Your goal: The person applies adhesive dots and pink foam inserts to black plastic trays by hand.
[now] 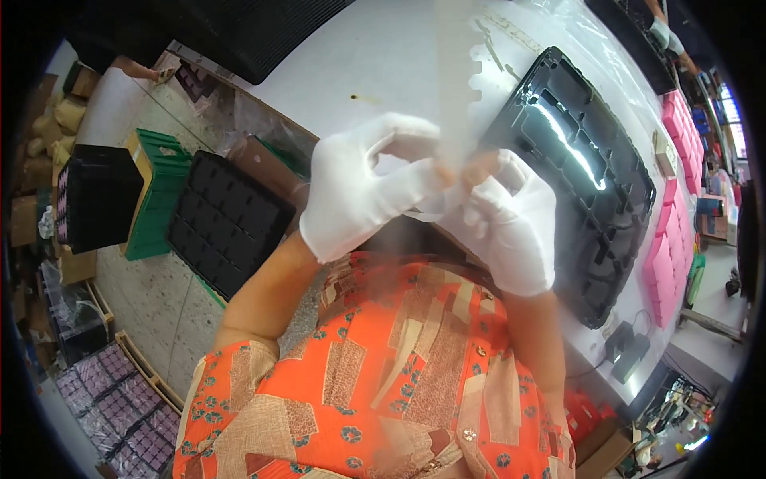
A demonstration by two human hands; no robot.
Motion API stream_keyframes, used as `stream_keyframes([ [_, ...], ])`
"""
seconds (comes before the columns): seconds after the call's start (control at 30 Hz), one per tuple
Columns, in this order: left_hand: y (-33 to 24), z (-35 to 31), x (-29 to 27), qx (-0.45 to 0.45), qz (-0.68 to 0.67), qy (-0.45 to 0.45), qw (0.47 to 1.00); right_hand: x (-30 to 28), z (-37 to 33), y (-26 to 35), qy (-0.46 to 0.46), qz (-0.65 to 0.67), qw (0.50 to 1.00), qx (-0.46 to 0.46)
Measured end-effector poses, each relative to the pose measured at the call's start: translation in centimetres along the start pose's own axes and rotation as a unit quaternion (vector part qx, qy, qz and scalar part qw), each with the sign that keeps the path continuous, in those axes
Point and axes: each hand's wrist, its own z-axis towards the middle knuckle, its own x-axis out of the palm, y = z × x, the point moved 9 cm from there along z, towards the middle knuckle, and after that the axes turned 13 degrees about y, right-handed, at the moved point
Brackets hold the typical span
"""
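Both my hands wear white gloves that leave fingertips bare, and they meet above the near table edge. My left hand [375,180] pinches thumb and finger together at the lower end of a pale, translucent strip [456,88]. That strip rises to the top of the view, blurred, with a notched right edge. My right hand [511,211] is closed beside it, fingertips pinched on the same strip. A thin white band curves below the fingertips; whether it belongs to the strip I cannot tell. Right of my hands lies a glossy black moulded tray [586,184] with compartments.
The white table [351,88] carries a black ribbed tray [255,32] at the far left and pink moulded trays [669,255] at the right. On the floor at left stand a black compartment tray [227,223], a green crate [159,195] and stacked wrapped goods [116,399]. Another person's hand shows far right.
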Motion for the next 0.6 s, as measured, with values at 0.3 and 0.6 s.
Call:
stream_keyframes([
  [0.3, 0.3, 2.0, 1.9, -0.067, -0.036, -0.049, 0.996, 0.1, -2.5, 4.7, -0.092, -0.409, 0.867, -0.269],
  [0.6, 1.0, 2.1, -0.7, 0.036, 0.009, -0.098, 0.994, -8.0, -2.8, 5.1, -0.163, -0.329, 0.914, -0.171],
])
